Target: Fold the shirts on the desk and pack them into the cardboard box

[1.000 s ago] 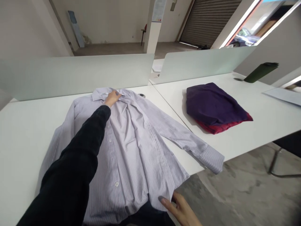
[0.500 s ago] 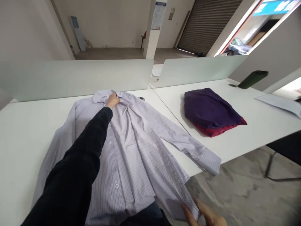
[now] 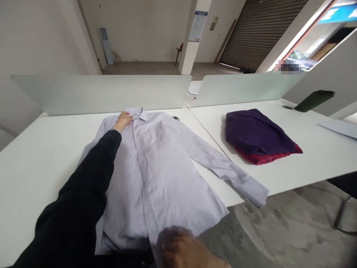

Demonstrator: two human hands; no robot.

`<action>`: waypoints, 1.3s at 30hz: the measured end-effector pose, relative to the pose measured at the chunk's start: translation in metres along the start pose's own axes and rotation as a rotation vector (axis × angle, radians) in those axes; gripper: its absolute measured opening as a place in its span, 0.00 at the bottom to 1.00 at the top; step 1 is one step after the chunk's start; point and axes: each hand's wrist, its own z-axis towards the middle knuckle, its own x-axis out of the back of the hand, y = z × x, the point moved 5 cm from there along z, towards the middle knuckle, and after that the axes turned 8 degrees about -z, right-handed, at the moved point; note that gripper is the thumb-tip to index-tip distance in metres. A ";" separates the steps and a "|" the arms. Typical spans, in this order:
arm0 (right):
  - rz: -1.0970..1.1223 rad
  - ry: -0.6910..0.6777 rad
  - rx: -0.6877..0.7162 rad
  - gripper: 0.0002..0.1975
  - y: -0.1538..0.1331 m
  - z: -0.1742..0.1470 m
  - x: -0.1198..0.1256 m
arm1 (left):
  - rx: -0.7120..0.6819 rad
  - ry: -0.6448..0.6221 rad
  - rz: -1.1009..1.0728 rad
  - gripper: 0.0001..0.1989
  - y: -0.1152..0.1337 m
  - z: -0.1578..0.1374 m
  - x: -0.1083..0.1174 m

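A pale striped button-up shirt (image 3: 173, 175) lies front side up on the white table (image 3: 25, 175). Its collar points to the far side and one sleeve stretches out to the right. At the collar, my left hand (image 3: 122, 121) pinches the fabric on the left side. My right hand (image 3: 185, 251), blurred by motion, is closed on the shirt's front edge near the bottom hem. The hem hangs over the near table edge. My left forearm, in a dark sleeve, covers much of the shirt's left side.
Folded purple and red garments (image 3: 256, 134) are stacked to the right. Frosted dividers (image 3: 119, 95) line the table's far edge. A dark green object (image 3: 315, 100) and white paper (image 3: 338, 128) are at far right. A black chair (image 3: 344, 186) stands beyond the near edge.
My right hand has swung the shirt's right front panel leftward over the middle, so the front now lies flatter. My left hand has shifted left along the collar.
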 end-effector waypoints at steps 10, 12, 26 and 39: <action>-0.038 -0.074 0.002 0.13 0.032 -0.024 0.072 | -0.131 -0.299 0.000 0.17 -0.017 -0.152 0.048; -0.038 -0.029 0.013 0.15 0.045 -0.019 0.091 | -0.102 -0.364 0.015 0.14 -0.023 -0.204 0.059; -0.068 0.070 -0.019 0.16 0.137 0.119 0.168 | 0.879 -0.265 -0.961 0.14 -0.116 -0.498 -0.020; -0.202 0.277 -0.272 0.15 0.214 0.226 0.201 | 1.150 -0.083 -1.210 0.12 -0.156 -0.504 -0.059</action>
